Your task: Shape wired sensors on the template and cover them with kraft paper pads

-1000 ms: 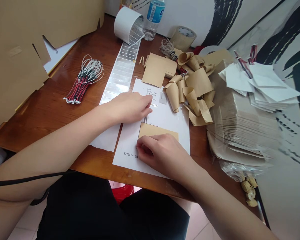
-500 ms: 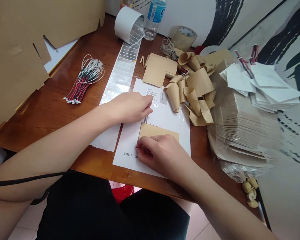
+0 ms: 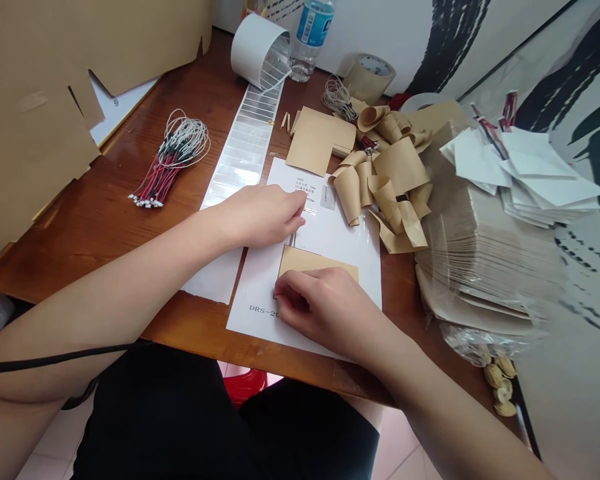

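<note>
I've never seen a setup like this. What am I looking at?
There's no robot here: these are a person's bare hands, seen by a camera on their head. The left hand is over a white printed sheet on a wooden table. The right hand, in a pinching shape, partly covers a brown paper piece on that sheet; whether it holds anything is hard to tell. Around them lie a wire bundle, a silvery strip and curled brown papers, with a clear bottle behind.
</note>
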Available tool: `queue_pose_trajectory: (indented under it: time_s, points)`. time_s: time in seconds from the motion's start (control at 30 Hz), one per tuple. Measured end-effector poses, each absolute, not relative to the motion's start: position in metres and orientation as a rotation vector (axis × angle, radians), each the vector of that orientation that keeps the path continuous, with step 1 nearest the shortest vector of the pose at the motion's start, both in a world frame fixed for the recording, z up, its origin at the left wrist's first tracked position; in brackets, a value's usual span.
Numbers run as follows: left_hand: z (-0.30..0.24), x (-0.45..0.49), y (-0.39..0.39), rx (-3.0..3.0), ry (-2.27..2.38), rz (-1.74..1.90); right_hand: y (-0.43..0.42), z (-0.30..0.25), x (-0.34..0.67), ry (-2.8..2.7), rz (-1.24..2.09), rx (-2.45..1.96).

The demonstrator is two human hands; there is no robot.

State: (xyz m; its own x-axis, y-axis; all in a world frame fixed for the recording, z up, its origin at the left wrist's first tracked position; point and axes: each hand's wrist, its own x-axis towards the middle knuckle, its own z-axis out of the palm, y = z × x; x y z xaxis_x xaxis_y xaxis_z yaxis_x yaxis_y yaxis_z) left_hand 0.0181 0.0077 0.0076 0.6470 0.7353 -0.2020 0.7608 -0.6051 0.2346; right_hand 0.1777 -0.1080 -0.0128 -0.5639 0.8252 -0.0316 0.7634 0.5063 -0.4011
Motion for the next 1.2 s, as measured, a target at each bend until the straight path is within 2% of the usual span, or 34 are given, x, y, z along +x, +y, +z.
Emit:
queue_pose_trajectory:
  time_s: [0.9, 1.2]
  points:
    - [0.0068, 0.0183, 0.0077, 2.557, 1.200, -0.120, -0.1015, -0.0080, 0.1828, -2.468, 0.863, -1.312]
    - [0.0068, 0.0181, 0.0076, 2.552, 1.200, -0.104, -0.1048, -0.0115, 0.1819, -2.533, 0.699, -1.287]
